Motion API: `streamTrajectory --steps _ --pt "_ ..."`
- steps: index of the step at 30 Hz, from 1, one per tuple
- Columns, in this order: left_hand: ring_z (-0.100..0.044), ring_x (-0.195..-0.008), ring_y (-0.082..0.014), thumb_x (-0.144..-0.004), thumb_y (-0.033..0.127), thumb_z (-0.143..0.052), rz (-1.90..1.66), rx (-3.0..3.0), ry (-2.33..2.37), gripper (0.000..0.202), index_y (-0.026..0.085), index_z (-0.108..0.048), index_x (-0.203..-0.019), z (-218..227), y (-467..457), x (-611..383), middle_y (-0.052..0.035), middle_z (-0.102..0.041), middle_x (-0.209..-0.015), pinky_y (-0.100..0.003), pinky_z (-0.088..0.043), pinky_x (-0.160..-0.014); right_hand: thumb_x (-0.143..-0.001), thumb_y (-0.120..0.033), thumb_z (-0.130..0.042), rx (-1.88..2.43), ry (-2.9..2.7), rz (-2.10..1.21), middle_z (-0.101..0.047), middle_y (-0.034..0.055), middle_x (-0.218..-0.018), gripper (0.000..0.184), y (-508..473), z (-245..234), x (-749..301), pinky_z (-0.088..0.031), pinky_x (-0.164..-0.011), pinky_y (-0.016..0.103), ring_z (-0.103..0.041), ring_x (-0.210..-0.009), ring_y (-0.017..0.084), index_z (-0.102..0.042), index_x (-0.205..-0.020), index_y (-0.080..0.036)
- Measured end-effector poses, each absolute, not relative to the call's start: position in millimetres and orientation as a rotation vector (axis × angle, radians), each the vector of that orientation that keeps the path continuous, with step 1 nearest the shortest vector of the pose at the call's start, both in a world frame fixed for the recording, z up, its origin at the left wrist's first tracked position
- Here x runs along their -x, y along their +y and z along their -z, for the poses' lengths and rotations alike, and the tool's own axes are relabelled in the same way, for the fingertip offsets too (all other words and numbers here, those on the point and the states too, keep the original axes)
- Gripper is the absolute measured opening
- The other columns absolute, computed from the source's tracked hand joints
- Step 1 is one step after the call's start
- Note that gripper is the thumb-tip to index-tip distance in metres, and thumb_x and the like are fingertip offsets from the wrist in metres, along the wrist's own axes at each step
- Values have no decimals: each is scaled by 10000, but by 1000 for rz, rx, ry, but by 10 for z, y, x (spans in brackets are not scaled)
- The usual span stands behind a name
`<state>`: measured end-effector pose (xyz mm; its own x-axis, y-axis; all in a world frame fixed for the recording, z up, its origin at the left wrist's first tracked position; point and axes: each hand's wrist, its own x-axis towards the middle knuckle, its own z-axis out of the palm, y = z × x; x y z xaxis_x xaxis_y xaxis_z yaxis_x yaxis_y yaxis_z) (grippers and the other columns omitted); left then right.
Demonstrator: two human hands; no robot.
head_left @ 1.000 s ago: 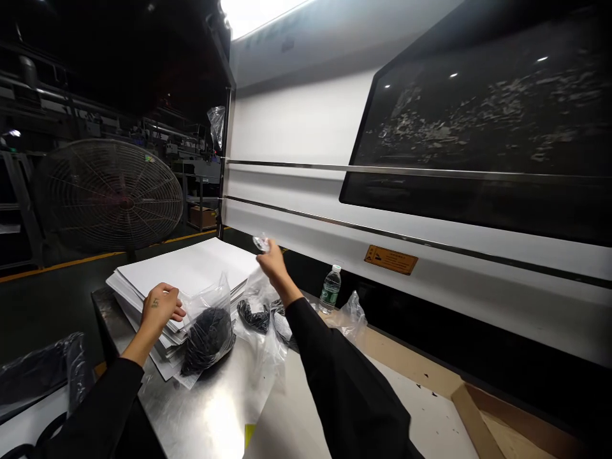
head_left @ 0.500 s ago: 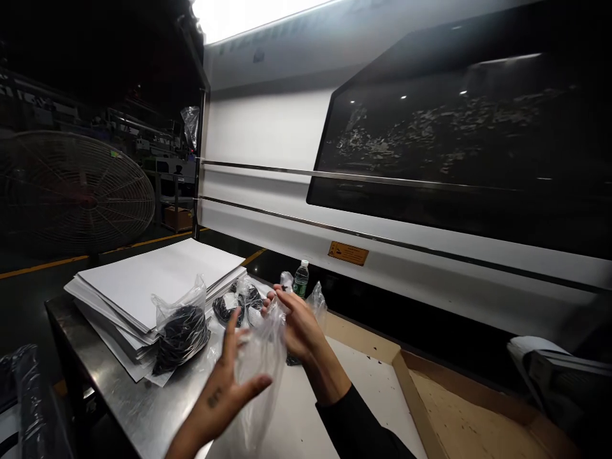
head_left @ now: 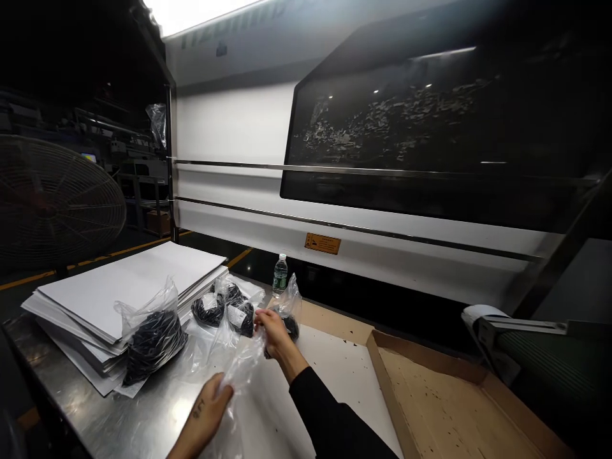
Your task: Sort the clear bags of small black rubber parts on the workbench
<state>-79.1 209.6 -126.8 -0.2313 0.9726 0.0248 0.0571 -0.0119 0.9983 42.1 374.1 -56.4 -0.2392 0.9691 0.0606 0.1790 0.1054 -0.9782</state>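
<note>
- The left hand [head_left: 205, 411] is closed on the lower end of an empty clear plastic bag [head_left: 239, 370]; its grip is pinched on the film, low in the head view.
- The right hand [head_left: 273, 331] is clenched on the upper end of the same bag, farther from the person.
- The bag is stretched between the two hands, just above the steel surface [head_left: 109, 414]. Its long axis runs from the near left hand up and away to the right hand.
- The right hand is the one nearer to the small clear bags of black coiled parts [head_left: 229, 309], which lie just beside it on the left.
- A larger clear bag of black parts [head_left: 150, 335] leans against a stack of white sheets [head_left: 124, 287] at the left of the surface.
- A clear water bottle with a green label [head_left: 280, 275] stands upright behind the right hand.
- A shallow brown cardboard tray [head_left: 430, 395] lies to the right, apart from both hands.
</note>
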Motion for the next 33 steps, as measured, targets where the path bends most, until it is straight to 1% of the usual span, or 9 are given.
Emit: streamTrajectory --steps 3,6,11,17,19,21,24,29,33 --pt "-586 -703 -172 -934 350 -417 -1461 -1149 1616 201 178 -518 -962 1182 2292 1207 6 -563 -763 -355 -502 -714 -939 -320 -597 1259 -1850 -895 -607 55 -1067 285 4021 445 -160 -529 -836 405 -605 -936 204 -559 -1173 -161" --pt "-560 -742 -179 -951 383 -380 -1506 -1131 1917 258 179 -455 -1090 1036 2539 1537 -16 -544 -859 -386 -484 -753 -891 -301 -663 1406 -2071 -594 -516 90 -1297 457 4335 362 86 -428 -1007 535 -484 -1207 300 -499 -1306 -201" --pt "-593 -878 -244 -918 536 -415 -1339 -1130 2196 561 195 -333 -1355 842 2953 1714 -86 -588 -1034 -479 -466 -861 -846 -379 -711 1737 -2207 -288 -493 114 -1330 484 4589 466 401 -431 -983 585 -473 -1213 341 -547 -1261 -191" --pt "-622 -920 -262 -972 495 -190 -1354 -1013 2314 566 137 -230 -1408 1111 3047 1668 -117 -612 -1009 -488 -464 -900 -870 -392 -661 1429 -2280 122 -384 90 -1440 493 4480 575 745 -253 -1117 553 -295 -1354 336 -499 -1303 -221" --pt "-630 -916 -276 -967 508 -134 -1398 -957 2328 600 105 -166 -1410 1206 3038 1578 -159 -605 -1055 -493 -472 -886 -889 -452 -628 1400 -2298 129 -420 108 -1412 572 4522 590 959 -264 -1113 556 -323 -1345 335 -434 -1370 -213" --pt "-623 -1014 -306 -955 534 -133 -1439 -986 2302 620 125 -99 -1419 1239 3040 1462 -242 -494 -1293 -486 -465 -913 -882 -482 -639 1455 -2325 60 -499 128 -1333 637 4613 618 1188 -373 -1046 543 -460 -1242 323 -406 -1396 -186" --pt "-582 -1156 -349 -930 593 -123 -1444 -1050 2243 644 229 -18 -1451 1191 3041 1326 -241 -236 -1511 -478 -455 -953 -906 -399 -647 1504 -2396 -110 -609 100 -1169 447 4768 651 1454 -533 -872 454 -619 -1002 245 -534 -1265 -159" --pt "-638 -1077 -351 -890 680 -71 -1401 -971 2232 638 408 -42 -1466 1078 2958 1348 -144 -305 -1501 -541 -458 -930 -916 -290 -652 1262 -2465 -287 -661 51 -1037 187 4941 456 1598 -562 -842 399 -646 -954 203 -640 -1035 -146" --pt "-635 -1087 -334 -892 675 -51 -1357 -959 2282 665 364 -23 -1479 1049 2996 1436 -159 -304 -1499 -504 -473 -930 -915 -325 -649 1101 -2379 -313 -649 61 -1078 251 5033 -40 1560 -549 -865 414 -633 -981 212 -621 -1093 -151"
